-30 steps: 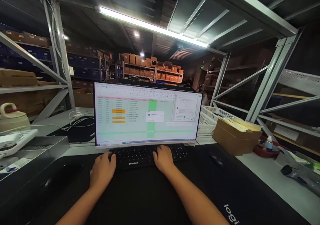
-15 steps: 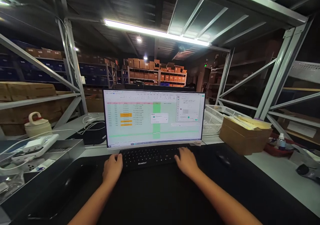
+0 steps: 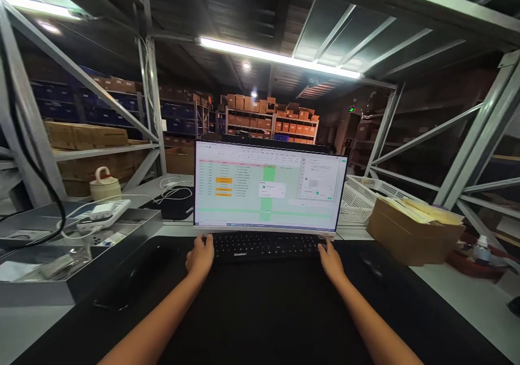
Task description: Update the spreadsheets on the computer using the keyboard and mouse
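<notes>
I see left hand [image 3: 199,258] and right hand [image 3: 332,262] half-curled at the keyboard [image 3: 266,244], grip unclear, monitor [image 3: 231,210] blocking behind, carton [image 3: 396,232] rightward.

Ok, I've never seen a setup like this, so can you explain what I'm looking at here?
There's no machine here, just a person's two bare hands, seen by a camera worn on their head, looking forward and down. The left hand is at the left end of a black computer keyboard, the right hand at its right end; whether they grip it, I can't tell. Behind the keyboard stands a monitor showing a spreadsheet. A black desk mat lies in front, with a computer mouse to the right. Farther right is a cardboard box topped with papers.
</notes>
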### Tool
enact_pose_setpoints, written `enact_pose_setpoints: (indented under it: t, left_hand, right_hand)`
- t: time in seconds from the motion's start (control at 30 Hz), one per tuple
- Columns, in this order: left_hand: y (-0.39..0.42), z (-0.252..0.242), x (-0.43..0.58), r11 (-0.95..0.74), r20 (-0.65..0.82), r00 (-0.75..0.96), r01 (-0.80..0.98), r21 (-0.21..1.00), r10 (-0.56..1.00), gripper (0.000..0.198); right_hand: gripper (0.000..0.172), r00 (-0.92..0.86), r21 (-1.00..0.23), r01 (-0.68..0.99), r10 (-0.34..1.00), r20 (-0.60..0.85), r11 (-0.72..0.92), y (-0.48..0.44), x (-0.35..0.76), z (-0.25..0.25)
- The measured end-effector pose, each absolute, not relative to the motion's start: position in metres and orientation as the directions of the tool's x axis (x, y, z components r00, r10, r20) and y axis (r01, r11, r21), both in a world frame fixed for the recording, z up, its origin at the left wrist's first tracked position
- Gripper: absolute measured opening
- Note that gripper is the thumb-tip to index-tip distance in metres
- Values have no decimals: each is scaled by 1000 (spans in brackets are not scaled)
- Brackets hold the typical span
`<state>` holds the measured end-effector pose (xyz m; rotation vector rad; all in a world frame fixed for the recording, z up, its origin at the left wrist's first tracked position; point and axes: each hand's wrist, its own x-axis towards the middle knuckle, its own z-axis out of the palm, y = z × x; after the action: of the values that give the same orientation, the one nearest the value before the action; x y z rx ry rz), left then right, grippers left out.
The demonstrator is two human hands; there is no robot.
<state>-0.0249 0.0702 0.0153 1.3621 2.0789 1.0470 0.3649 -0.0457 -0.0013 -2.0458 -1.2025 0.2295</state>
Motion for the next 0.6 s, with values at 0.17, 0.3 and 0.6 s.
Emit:
enact_pose_setpoints:
  t: [0.17,0.3,0.6]
  left_hand:
    - [65,16,-27,205,66,-410,582,787,910,43]
    - [57,18,-35,164,115,-378,629,760,919,48]
    - [8,0,-73,90,165,-258,750,656,952,58]
  right_hand:
    - [66,536,-730,627,831,148,-274,-50,372,-5]
    - [71,506,-714,638,856,106,-289,-57,362,-2]
    - [73,569,-358,775,822,35,-521,-90,338,33]
